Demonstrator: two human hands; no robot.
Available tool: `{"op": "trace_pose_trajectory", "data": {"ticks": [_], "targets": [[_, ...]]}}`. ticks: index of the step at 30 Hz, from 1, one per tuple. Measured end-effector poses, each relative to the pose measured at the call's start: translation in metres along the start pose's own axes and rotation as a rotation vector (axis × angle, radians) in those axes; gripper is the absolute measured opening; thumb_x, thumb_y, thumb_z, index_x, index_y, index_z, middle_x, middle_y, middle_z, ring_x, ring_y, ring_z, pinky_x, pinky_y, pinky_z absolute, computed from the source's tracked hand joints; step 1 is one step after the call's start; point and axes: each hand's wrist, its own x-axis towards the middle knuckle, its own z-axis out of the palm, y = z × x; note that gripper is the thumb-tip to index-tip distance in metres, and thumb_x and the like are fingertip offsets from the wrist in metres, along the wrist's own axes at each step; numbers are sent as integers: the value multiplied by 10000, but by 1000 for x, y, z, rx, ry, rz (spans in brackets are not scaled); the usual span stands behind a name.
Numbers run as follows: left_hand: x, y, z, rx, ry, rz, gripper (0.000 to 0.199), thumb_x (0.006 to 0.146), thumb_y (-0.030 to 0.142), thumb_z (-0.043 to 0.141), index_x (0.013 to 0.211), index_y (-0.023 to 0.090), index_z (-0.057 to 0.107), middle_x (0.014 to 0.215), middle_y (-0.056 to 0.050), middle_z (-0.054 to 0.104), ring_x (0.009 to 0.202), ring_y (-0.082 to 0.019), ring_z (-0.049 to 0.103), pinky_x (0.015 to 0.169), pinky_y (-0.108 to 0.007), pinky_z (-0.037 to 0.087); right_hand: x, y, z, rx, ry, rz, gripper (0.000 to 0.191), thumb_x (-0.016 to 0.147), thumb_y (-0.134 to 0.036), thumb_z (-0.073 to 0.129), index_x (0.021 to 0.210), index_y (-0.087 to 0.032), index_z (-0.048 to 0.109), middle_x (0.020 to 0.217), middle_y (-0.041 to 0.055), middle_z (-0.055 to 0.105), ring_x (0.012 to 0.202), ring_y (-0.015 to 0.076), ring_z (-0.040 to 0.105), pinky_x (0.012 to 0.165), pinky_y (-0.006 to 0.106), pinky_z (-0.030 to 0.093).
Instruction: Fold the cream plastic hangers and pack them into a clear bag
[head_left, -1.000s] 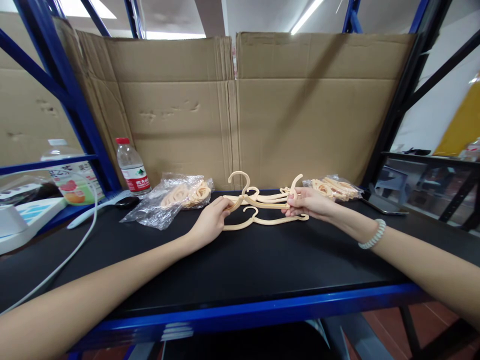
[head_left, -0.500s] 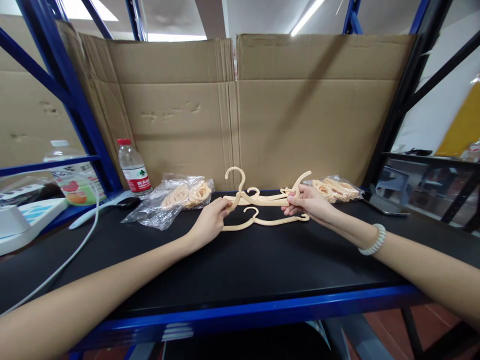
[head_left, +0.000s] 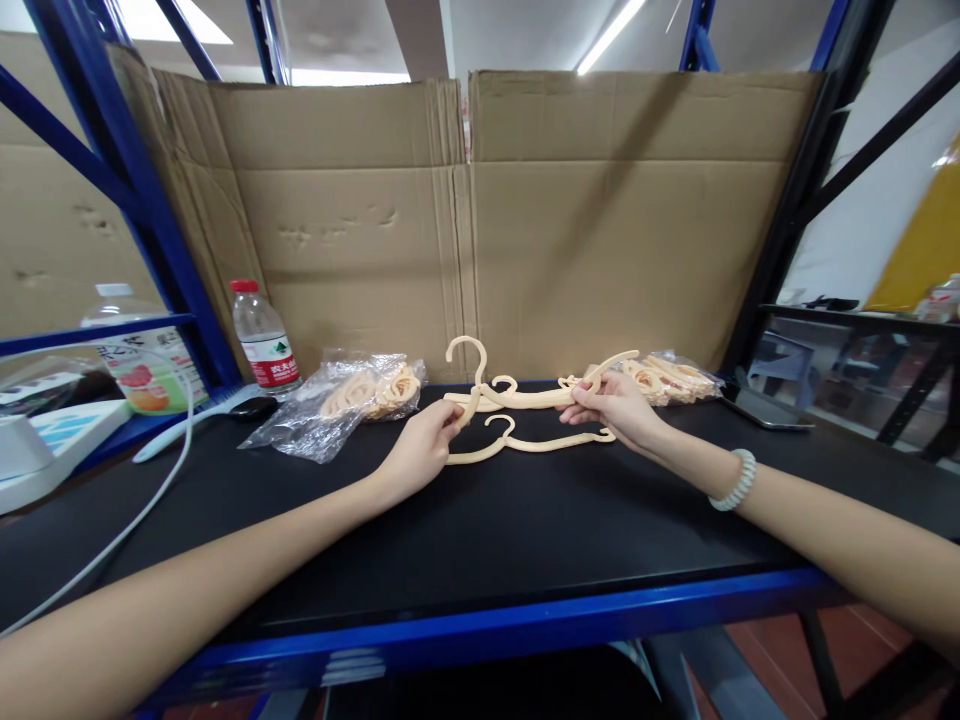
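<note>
Between my two hands is a beige clothes hanger (head_left: 525, 400), held above the black tabletop with its hook upright. My left hand (head_left: 420, 443) is closed on its left part, just below the hook. The fingers of my right hand (head_left: 611, 405) pinch the far end of its right arm, where a curved end piece (head_left: 617, 361) slants up to the right. A second beige hanger (head_left: 547, 442) lies nearer on the table, its left end close to my left fingers. Behind the held one another hanger hook (head_left: 504, 383) shows; the rest is mostly hidden.
Clear plastic bags of beige hanger parts lie at left (head_left: 367, 390) and right (head_left: 671, 378). A red-capped water bottle (head_left: 264, 340) stands back left, near a white cable (head_left: 169, 480). A phone (head_left: 769, 408) lies at right. Cardboard (head_left: 360, 230) walls the back.
The curved end piece at my right hand has swung from steeply upright down to a flatter slant to the right. My left hand keeps its hold almost unmoved.
</note>
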Motion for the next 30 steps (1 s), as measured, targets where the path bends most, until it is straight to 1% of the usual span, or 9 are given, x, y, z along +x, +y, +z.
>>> {"op": "trace_pose_trajectory", "data": {"ticks": [4, 9, 12, 14, 17, 21, 24, 28, 30], "targets": [[0, 1, 0, -26, -22, -14, 127, 823, 169, 409, 819, 177, 535, 783, -26, 577, 702, -169, 525, 642, -278, 402, 2, 5, -2, 42, 14, 6, 409, 602, -375, 843, 749, -163, 526, 717, 65, 691, 618, 179, 687, 552, 216, 574], [1, 2, -2, -22, -14, -56, 134, 836, 245, 420, 822, 179, 535, 785, -30, 580, 710, -176, 530, 658, -289, 412, 8, -1, -9, 97, 41, 1, 297, 681, -387, 776, 777, -146, 632, 811, 63, 669, 694, 156, 649, 524, 204, 535], [1, 2, -4, -37, -16, -85, 169, 848, 296, 432, 871, 174, 545, 792, -33, 586, 712, -181, 541, 655, -296, 422, 15, -11, -25, 130, 83, -36, 229, 656, -323, 793, 756, -162, 667, 737, 18, 630, 623, 109, 576, 495, 184, 493], [1, 2, -4, -39, -20, -76, 170, 846, 307, 450, 905, 174, 536, 821, -35, 592, 725, -180, 551, 661, -298, 430, 19, -18, -43, 108, 52, -13, 225, 632, -282, 813, 766, -175, 669, 673, -10, 603, 572, 88, 538, 500, 181, 477], [1, 1, -5, 7, -44, -35, 132, 827, 282, 478, 903, 176, 502, 834, -29, 585, 708, -167, 545, 652, -289, 427, 23, -26, -72, -52, -123, 110, 250, 627, -280, 826, 770, -177, 649, 659, -8, 613, 568, 95, 552, 518, 199, 471], [-1, 6, -9, 145, -183, 9, 52, 815, 231, 470, 803, 181, 477, 738, -8, 545, 634, -156, 505, 587, -274, 379, 24, -32, -96, -380, -374, 225, 275, 647, -337, 813, 780, -166, 643, 700, 19, 650, 612, 123, 592, 565, 236, 481], [-3, 14, -12, 244, -271, 76, 61, 812, 196, 456, 756, 180, 474, 744, -20, 541, 670, -168, 509, 606, -279, 375, 23, -35, -99, -598, -508, 249, 284, 653, -380, 794, 765, -163, 648, 702, 17, 651, 630, 129, 590, 580, 245, 472], [-6, 22, -16, 352, -355, 159, 47, 803, 173, 456, 760, 180, 473, 768, -33, 531, 718, -183, 518, 630, -284, 384, 23, -37, -93, -769, -684, 254, 293, 676, -420, 758, 772, -168, 645, 698, 13, 654, 623, 141, 585, 580, 259, 448], [-7, 23, -17, 385, -393, 170, 36, 804, 175, 460, 771, 182, 472, 785, -33, 525, 707, -179, 516, 613, -279, 383, 23, -36, -90, -847, -735, 236, 289, 686, -434, 743, 777, -174, 655, 723, 16, 663, 661, 157, 598, 603, 266, 447]]}}
